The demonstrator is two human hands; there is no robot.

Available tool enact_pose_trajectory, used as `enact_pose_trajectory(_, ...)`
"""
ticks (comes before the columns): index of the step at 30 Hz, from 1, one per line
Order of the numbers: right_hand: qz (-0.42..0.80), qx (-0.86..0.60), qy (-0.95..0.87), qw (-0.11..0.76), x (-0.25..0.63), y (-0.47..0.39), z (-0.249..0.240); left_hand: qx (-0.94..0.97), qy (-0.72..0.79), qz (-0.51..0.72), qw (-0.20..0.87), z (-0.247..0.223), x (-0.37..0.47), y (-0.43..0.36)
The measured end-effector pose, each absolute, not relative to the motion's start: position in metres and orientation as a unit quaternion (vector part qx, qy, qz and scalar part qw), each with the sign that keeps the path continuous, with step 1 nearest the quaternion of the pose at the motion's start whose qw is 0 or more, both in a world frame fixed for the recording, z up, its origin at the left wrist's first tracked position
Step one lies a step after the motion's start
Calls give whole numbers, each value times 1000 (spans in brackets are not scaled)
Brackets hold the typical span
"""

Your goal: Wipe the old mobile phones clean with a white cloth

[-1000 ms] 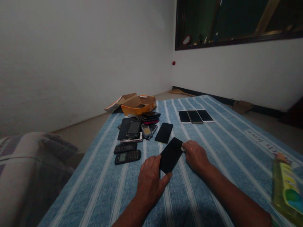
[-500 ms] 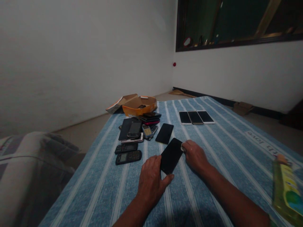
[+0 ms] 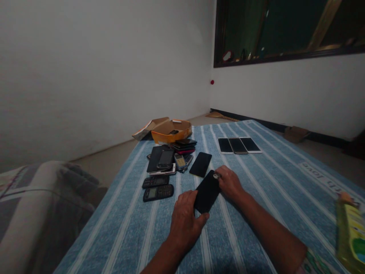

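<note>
A black smartphone (image 3: 207,194) lies on the striped cloth with its dark face up. My left hand (image 3: 185,217) grips its lower left, fingers along the side and thumb at the bottom edge. Pinched in my right hand (image 3: 230,183) is a small white wad (image 3: 216,176), perhaps tissue or cloth, pressed on the phone's upper right corner. Just beyond lies another black phone (image 3: 200,164). To the left are two keypad phones (image 3: 158,193) and a loose pile of several phones (image 3: 165,158).
An open orange cardboard box (image 3: 171,133) stands behind the pile. Three phones (image 3: 238,145) lie side by side at the far right. A bottle of yellow-green liquid (image 3: 349,236) is at the right edge. Blue striped cloth (image 3: 128,228) covers the surface.
My right hand has moved the white wad from the phone's right edge onto its upper right corner. My left hand keeps its grip. The whole view has shifted slightly.
</note>
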State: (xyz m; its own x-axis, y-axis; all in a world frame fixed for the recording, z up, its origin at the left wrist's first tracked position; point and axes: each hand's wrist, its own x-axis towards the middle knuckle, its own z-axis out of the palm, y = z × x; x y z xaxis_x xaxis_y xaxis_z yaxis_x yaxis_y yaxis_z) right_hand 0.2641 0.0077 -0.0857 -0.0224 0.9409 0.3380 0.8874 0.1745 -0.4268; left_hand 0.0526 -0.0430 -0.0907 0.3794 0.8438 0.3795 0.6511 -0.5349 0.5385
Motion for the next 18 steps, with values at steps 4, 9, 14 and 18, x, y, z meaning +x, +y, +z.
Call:
enact_pose_trajectory(4, 62, -616, -732, 284, 260, 16, -86, 810, 455, 328, 173, -87, 50, -41)
enact_pose_trajectory(9, 67, -618, -733, 278, 260, 18, -85, 806, 457, 336, 169, -94, 49, -40)
enact_pose_trajectory(14, 51, -654, -707, 265, 261, 9, -81, 811, 440, 353, 157, -99, 48, -40)
enact_pose_trajectory(18, 45, -669, -693, 265, 261, 5, -81, 812, 433, 355, 167, -99, 47, -39)
